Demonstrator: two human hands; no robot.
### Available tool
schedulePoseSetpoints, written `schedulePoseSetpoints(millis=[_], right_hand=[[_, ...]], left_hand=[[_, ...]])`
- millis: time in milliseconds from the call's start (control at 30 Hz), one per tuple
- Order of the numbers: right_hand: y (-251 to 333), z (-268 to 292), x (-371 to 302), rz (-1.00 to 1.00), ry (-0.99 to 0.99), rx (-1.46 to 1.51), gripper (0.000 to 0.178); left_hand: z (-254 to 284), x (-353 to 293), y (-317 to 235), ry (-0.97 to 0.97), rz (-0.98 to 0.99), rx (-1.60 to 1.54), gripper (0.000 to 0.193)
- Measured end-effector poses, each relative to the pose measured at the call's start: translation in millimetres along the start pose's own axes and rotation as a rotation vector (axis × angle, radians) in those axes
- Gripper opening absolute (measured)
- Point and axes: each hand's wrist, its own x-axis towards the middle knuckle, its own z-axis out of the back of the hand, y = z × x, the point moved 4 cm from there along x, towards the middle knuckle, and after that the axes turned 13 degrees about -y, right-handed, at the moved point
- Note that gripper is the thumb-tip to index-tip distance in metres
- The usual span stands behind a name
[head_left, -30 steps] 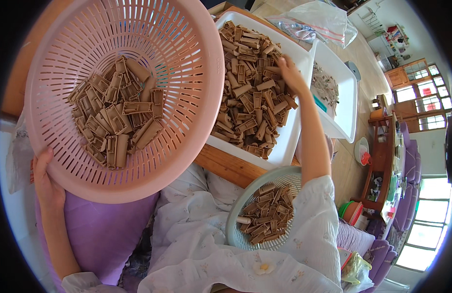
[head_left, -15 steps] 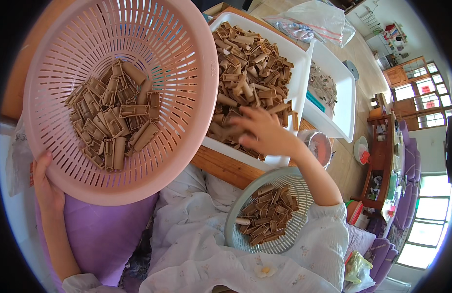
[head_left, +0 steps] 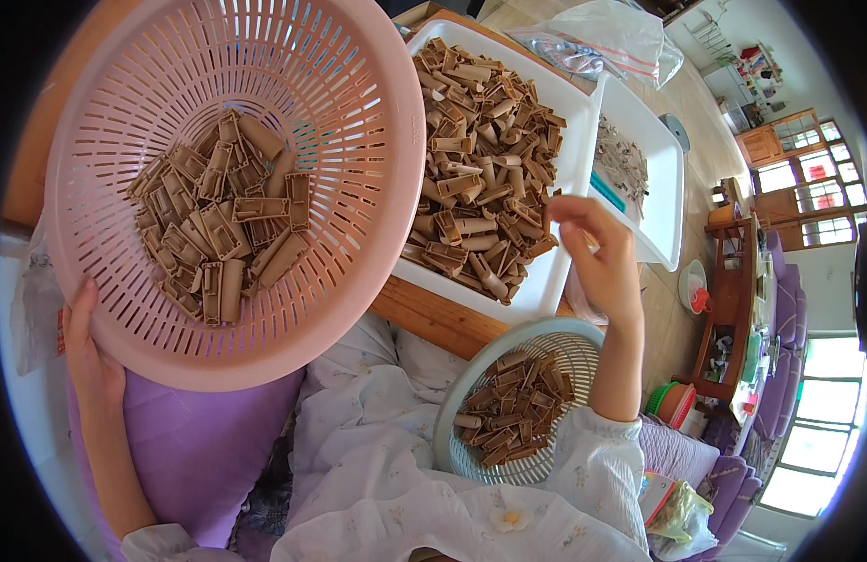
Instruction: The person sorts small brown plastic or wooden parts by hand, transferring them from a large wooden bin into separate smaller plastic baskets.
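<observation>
My left hand (head_left: pixel 93 361) grips the lower left rim of a large pink slotted plastic basket (head_left: pixel 218 370), which is tilted toward me. A heap of brown plastic pieces (head_left: pixel 213 225), half-round and hollow, lies in it. My right hand (head_left: pixel 597 253) is raised at the right edge of a white tray (head_left: pixel 563 140), its fingers bent and thumb apart, with nothing visible held. More of the brown pieces (head_left: pixel 485 178) fill that tray. On my lap, below the right forearm, a grey-green basket (head_left: pixel 445 440) holds a smaller pile of brown pieces (head_left: pixel 516 407).
A second white tray (head_left: pixel 666 187) with thin scraps and a teal strip (head_left: pixel 608 190) stands beside the first. Beyond lies a clear plastic bag (head_left: pixel 597 37). A wooden table edge (head_left: pixel 433 318) runs under the trays. A purple cushion (head_left: pixel 190 440) is at my left.
My right hand has left the pieces in the tray and moved right to the tray's edge. The left hand keeps its hold; the pink basket has barely shifted.
</observation>
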Motion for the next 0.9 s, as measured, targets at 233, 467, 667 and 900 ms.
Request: schedulePoseSetpoints(millis=[233, 467, 667, 900], right_hand=[[-71.3, -25.8, -10.9, -0.240, -0.432, -0.099, 0.020], [-62.6, -46.5, -7.9, 0.029, -0.222, -0.370, 0.027], [-54.2, -40.6, -10.6, -0.028, -0.344, -0.277, 0.023], [-69.7, -58.5, -12.4, -0.101, -0.011, -0.372, 0.025]], left_hand=[[-6.4, -2.5, -1.3, -0.017, -0.016, 0.022, 0.040], [-7.7, -0.4, 1.7, 0.021, 0.002, 0.034, 0.039], [-5.0, 0.2, 1.6, 0.019, -0.026, 0.038, 0.038], [-5.6, -1.0, -1.2, 0.016, -0.009, 0.027, 0.036]])
